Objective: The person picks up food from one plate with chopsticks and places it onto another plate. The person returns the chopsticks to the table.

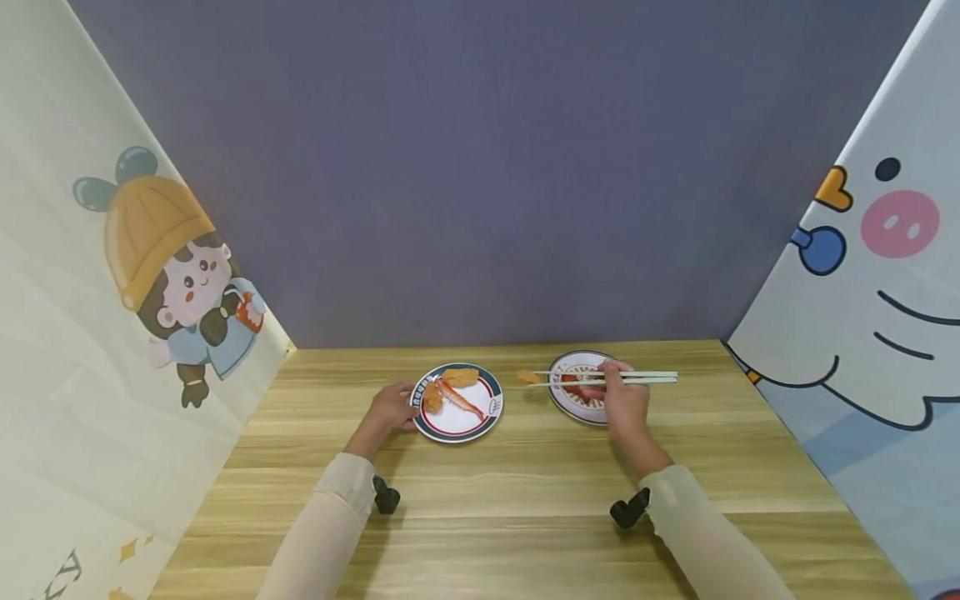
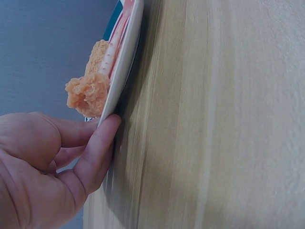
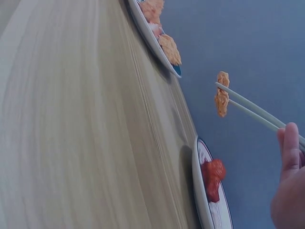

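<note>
One surface bears two plates: a teal-rimmed plate and a white plate. Fried pieces number three: two on the first plate, a rounded piece and a longer piece, and a third piece between two chopsticks. There is one shrimp and at least one red piece. The person shows two hands, a left hand and a right hand, and two sleeves. Cartoon figures number two: a hatted figure and a pink-snouted figure.

Cream sleeves, black wrist cameras — rounded, apparently
</note>
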`<state>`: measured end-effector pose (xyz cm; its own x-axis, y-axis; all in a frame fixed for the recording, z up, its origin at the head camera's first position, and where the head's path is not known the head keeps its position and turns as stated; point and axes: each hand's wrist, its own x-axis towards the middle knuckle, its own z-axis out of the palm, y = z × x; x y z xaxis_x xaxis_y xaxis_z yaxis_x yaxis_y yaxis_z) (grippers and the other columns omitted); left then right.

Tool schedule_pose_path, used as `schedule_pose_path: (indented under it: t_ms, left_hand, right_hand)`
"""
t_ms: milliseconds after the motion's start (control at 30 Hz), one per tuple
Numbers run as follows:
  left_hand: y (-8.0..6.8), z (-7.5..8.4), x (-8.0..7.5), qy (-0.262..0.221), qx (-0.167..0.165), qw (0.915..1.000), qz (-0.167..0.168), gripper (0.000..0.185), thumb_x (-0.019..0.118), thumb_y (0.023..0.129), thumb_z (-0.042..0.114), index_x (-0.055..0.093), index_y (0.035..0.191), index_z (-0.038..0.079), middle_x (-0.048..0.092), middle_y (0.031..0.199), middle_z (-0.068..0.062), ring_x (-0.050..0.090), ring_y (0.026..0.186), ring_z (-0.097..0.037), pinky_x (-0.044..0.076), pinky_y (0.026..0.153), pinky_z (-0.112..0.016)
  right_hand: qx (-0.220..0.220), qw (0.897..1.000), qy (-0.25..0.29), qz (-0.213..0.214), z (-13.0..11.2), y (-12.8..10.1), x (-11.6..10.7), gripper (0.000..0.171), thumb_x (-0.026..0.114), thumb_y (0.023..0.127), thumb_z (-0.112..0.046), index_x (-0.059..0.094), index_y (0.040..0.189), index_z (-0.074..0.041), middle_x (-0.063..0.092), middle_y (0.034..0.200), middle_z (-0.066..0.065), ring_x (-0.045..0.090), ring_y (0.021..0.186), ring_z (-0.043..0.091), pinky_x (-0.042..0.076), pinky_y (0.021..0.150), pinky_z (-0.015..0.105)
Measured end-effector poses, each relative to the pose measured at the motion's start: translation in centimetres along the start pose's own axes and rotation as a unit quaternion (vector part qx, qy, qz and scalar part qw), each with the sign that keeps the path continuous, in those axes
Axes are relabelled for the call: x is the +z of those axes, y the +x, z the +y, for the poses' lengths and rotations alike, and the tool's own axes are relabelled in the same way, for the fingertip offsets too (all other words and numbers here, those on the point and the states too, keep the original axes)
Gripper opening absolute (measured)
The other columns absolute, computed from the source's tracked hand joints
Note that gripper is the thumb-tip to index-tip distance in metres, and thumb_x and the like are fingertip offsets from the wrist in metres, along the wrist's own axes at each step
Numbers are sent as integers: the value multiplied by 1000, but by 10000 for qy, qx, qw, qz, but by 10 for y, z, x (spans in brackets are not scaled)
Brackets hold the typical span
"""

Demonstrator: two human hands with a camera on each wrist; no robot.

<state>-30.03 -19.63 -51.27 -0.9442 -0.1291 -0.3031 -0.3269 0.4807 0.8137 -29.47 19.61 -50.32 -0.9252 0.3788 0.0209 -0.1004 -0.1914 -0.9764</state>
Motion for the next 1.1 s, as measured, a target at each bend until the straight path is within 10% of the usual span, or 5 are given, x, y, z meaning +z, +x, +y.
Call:
schedule_pose_path:
  t_ms: [1100]
  left_hand:
    - [-8,1,1,-131,213,9997,62,60,65,85,-12,52,143,-2,63,125,-32,68,72,-19,67,62,-30]
  right_hand:
    - [-335,9946,373,903,-4,28,-55,20,53,105,-18,65,91,-10,72,71,-5,70,52,9,63,54,22]
